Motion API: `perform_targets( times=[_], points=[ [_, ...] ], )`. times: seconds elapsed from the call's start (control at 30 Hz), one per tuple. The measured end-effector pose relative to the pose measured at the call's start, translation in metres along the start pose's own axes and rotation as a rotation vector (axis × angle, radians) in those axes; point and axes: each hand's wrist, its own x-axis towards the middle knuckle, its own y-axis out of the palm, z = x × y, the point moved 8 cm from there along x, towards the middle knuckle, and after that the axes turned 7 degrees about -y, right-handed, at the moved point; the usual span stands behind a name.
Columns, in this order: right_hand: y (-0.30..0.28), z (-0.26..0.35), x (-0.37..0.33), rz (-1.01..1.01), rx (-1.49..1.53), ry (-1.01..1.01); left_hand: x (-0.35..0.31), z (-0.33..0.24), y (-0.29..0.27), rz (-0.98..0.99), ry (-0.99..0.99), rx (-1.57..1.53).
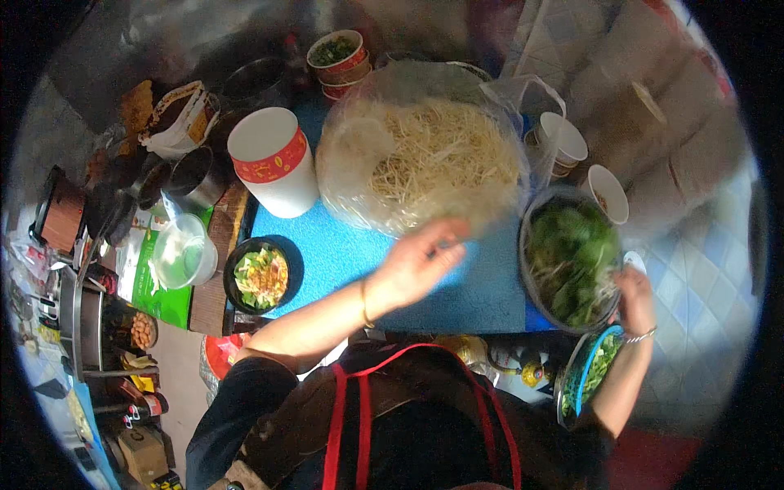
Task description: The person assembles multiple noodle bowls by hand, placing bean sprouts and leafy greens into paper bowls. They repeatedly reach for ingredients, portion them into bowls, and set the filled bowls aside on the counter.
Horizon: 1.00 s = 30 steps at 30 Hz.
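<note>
My left hand [420, 260] hovers over the blue mat at the near edge of a clear plastic bag [343, 184] full of bean sprouts [449, 151]. Its fingers are curled and smeared by motion, so whether they hold anything is unclear. At the table's right edge, my right hand [634, 298] is closed on the rim of a round container [527, 282] of leafy greens [572, 253], which look blurred. A black bowl [231, 296] with chopped greens and a brown topping [260, 279] rests on the mat's left side.
White paper tubs with red bands [273, 175] stand left of the bag. Another tub [336, 55] holding chopped greens is behind it. White cups [563, 139] stand right. A clear plastic tub [186, 251] sits far left. Below my right hand is a container of cut greens [603, 363].
</note>
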Motion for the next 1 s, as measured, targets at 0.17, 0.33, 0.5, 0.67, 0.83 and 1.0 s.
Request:
perform_targets(
  times=[0.17,0.33,0.5,0.67,0.83,1.0],
  points=[
    [-0.005,0.068,0.100,-0.072,-0.110,-0.446,0.010,-0.010,-0.087,-0.273,0.138,0.291],
    [0.071,0.125,0.215,0.030,0.534,-0.205,0.007,0.002,-0.079,-0.090,0.251,0.706],
    [0.125,0.144,0.315,-0.018,0.507,-0.135,-0.023,0.007,-0.126,-0.310,0.134,0.631],
    [0.153,0.085,0.446,0.069,-0.404,-0.305,-0.110,0.036,-0.200,-0.901,-0.136,0.521],
    [0.208,0.011,0.510,0.224,-0.853,-0.547,-0.204,0.050,-0.252,-1.353,-0.289,0.495],
    [0.238,-0.062,0.560,0.265,-0.500,-0.325,-0.275,0.055,-0.295,-1.623,-0.356,0.517]
  ],
)
